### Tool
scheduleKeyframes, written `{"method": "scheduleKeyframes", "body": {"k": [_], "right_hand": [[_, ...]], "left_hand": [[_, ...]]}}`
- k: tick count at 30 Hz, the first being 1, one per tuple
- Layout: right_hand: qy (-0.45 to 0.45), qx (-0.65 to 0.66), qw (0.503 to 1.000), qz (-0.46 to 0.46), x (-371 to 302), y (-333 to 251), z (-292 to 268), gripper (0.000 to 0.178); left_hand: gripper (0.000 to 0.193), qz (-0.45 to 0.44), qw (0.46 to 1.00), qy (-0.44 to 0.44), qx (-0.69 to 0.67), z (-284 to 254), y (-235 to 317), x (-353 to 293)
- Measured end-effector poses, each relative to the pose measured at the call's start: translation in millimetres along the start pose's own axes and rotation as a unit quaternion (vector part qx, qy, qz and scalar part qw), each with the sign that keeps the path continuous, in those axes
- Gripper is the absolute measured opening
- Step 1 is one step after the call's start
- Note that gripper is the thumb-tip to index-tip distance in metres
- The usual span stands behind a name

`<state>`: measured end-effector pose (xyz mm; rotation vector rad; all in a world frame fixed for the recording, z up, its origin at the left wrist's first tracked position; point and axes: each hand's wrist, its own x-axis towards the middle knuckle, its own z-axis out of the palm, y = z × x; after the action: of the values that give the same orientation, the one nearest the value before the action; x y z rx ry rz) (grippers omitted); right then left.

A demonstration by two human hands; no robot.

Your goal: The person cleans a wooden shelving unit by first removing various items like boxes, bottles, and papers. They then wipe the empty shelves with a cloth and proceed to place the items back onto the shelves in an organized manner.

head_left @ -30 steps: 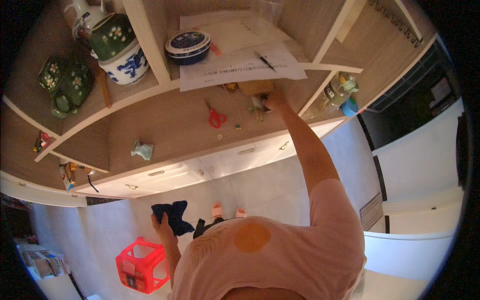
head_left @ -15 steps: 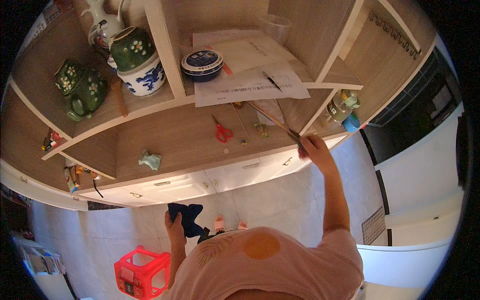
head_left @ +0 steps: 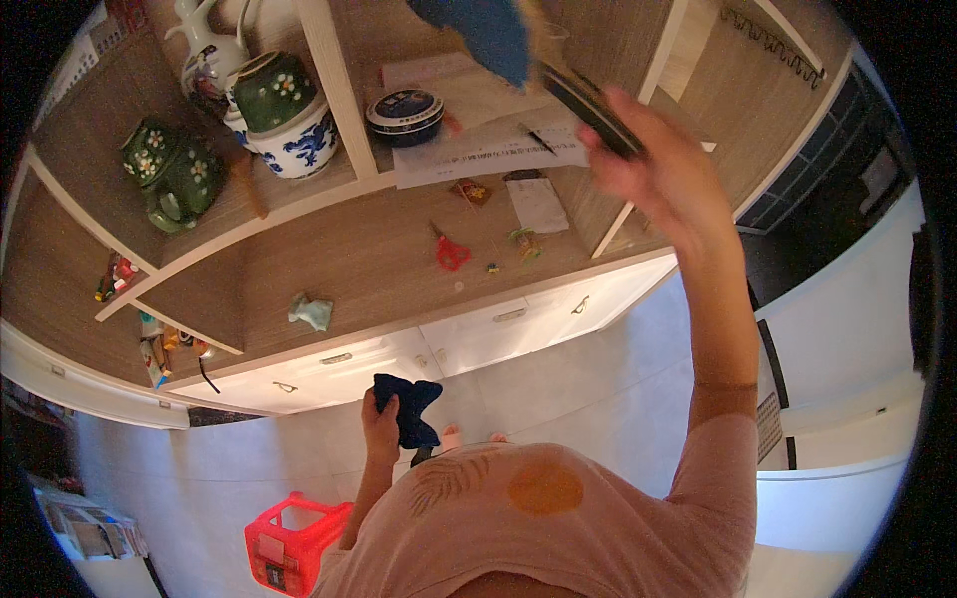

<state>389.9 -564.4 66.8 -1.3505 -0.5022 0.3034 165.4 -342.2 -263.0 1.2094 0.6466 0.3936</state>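
My right hand (head_left: 658, 164) is raised in front of the right side of the shelves, blurred by motion. Its fingers close round the dark sticks of what looks like a folding fan (head_left: 483, 40), whose blue leaf reaches past the top edge of the picture. Low in front of the drawers, my left hand (head_left: 381, 424) grips a dark navy cloth (head_left: 407, 407) that hangs in uneven folds. On the counter between them lie red-handled scissors (head_left: 452, 255), a crumpled pale green cloth or wrapper (head_left: 311, 311) and a small white paper (head_left: 538, 204).
Green flowered pots (head_left: 169, 184) and a blue-and-white pot (head_left: 299, 145) stand in the left compartment. A round dark-blue tin (head_left: 405, 117) sits beside printed sheets (head_left: 478, 159) with a pen (head_left: 541, 142) on them. A red plastic stool (head_left: 289, 543) stands on the floor at lower left.
My right hand has risen from the counter's right edge with the fan, which showed as a thin stick and now shows a broad blue leaf. My left hand and cloth shifted slightly right and up.
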Motion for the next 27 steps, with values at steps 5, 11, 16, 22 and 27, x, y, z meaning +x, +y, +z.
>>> {"method": "scheduleKeyframes", "body": {"k": [5,11,16,22,27], "right_hand": [[0.021,-0.286,0.956,-0.055,90,28,26,0.036],[0.043,-0.608,0.765,-0.207,142,47,45,0.032],[0.039,-0.681,0.663,-0.308,135,68,43,0.028],[-0.068,-0.462,0.851,-0.240,-7,57,62,0.021],[-0.171,-0.547,0.818,-0.056,43,251,18,0.025]], "left_hand": [[0.013,-0.013,1.000,0.017,0.008,-5,-7,-15],[0.011,-0.029,0.998,0.031,-0.037,-20,-11,-23],[0.013,-0.008,0.998,0.057,0.028,-30,-15,-23],[0.016,0.009,0.991,0.129,-0.017,-34,-18,-30],[0.019,-0.001,0.996,0.093,0.009,-27,-15,-28]]}}
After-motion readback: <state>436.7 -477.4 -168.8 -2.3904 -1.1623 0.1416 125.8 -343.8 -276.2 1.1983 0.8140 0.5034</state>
